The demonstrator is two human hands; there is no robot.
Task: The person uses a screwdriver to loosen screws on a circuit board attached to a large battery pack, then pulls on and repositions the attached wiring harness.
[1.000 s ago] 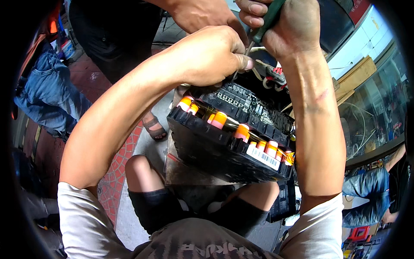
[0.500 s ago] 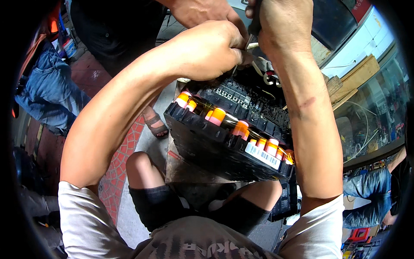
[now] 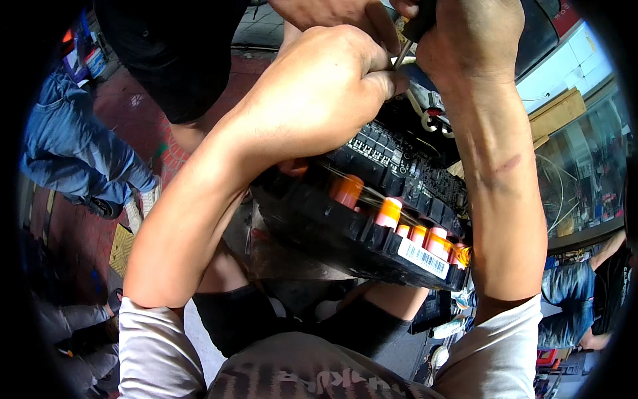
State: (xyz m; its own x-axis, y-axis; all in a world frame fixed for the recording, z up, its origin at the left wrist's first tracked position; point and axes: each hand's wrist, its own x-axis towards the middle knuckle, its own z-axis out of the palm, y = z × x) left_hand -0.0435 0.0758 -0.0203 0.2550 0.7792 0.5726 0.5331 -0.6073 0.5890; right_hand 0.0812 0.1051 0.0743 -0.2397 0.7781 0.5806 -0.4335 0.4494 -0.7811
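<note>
My right hand (image 3: 473, 43) is closed around the dark handle of what looks like a screwdriver (image 3: 404, 53). Its thin metal shaft slants down toward my left hand (image 3: 332, 90), whose thumb and fingers pinch together at it. The tip is hidden behind the left fingers. Below both hands sits a tilted black plastic housing (image 3: 319, 246) with a white barcode label (image 3: 423, 258) on its near side. Orange and pink cylinders (image 3: 389, 211) line its near edge, and a dark circuit board (image 3: 399, 159) lies behind them. My left wrist covers part of the housing's left end.
Another person's hand (image 3: 332, 12) reaches in just beyond my left hand. That person's dark clothing (image 3: 169, 60) is at the upper left. Pale cable ends (image 3: 432, 116) stand behind the board. Wooden boards (image 3: 558, 114) and a glass pane (image 3: 585, 166) are on the right.
Both my hands and the tool appear farther right in the picture, as the view has shifted. My left wrist now covers more of the cylinders. The grips look the same.
</note>
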